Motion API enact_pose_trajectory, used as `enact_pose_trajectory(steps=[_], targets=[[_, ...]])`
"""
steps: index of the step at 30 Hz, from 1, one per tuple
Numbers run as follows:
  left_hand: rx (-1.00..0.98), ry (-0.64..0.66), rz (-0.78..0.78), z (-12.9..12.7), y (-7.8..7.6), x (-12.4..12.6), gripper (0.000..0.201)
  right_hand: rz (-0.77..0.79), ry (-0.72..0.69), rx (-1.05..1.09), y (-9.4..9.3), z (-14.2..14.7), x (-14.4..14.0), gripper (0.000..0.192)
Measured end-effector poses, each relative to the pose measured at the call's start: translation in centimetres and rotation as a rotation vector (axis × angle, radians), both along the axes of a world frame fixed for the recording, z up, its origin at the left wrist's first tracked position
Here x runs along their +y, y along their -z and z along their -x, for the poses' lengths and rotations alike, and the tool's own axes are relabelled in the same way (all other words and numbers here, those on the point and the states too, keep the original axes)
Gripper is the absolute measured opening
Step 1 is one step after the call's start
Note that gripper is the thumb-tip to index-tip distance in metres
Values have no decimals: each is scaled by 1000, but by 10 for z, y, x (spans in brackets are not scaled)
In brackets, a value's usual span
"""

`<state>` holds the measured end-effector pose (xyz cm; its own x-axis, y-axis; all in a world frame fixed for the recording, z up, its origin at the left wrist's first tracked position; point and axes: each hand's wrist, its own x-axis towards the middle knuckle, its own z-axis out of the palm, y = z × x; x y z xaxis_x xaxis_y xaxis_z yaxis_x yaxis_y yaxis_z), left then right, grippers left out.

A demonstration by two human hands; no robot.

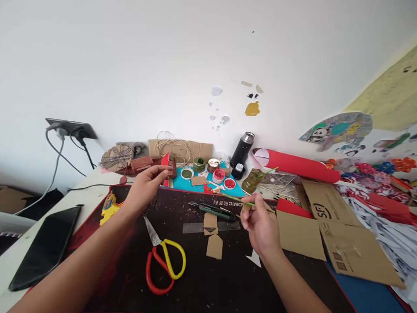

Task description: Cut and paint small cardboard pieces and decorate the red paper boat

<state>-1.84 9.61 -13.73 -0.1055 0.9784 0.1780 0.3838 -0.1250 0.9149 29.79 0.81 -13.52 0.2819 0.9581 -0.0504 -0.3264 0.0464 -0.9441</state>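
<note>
My left hand (148, 184) pinches a red card (165, 167); right hand (260, 221) grips a paintbrush (236, 199). Wet bristles, pointing 10 o'clock, could smear the mat (195, 278).

- The mat (202, 282) on the bench is near black, flecked with pale crumbs, with a red edge.
- On the mat lie scissors (164, 261) with one yellow handle and one red.
- Left of the mat rests a glossy black phone (45, 248).
- Behind the mat lies a turquoise sheet (208, 180), carrying pots of red paint (219, 174) and green paint (186, 173).
- Right of the mat sits plain brown cardboard (342, 234) with black print.
- Above the mat, the left hand (146, 184) holds a red ribbed strip (165, 163); the right hand (260, 224) holds a thin green brush (241, 201).
- Beyond the sheet stands a black flask (241, 150) capped in silver.
</note>
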Motion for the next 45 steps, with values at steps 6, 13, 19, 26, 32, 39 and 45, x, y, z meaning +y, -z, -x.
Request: enact_pose_trajectory(steps=[6, 13, 19, 26, 32, 39, 45], targets=[[385, 145, -53, -9, 15, 35, 60, 3, -96, -40, -9, 7, 21, 61], [631, 131, -72, -39, 35, 89, 77, -92, -137, -223, -24, 15, 66, 60], [666, 116, -59, -52, 48, 108, 80, -160, -175, -439, -31, 30, 118, 60], [614, 66, -60, -43, 55, 117, 69, -252, -161, -867, -28, 42, 170, 57], [473, 40, -114, -40, 50, 117, 60, -232, -217, -1084, -19, 51, 188, 55], [435, 58, -120, -39, 48, 118, 56, -192, -263, -1140, -8, 57, 199, 51], [424, 48, -135, -37, 45, 117, 53, -172, -299, -1188, -9, 59, 201, 51]])
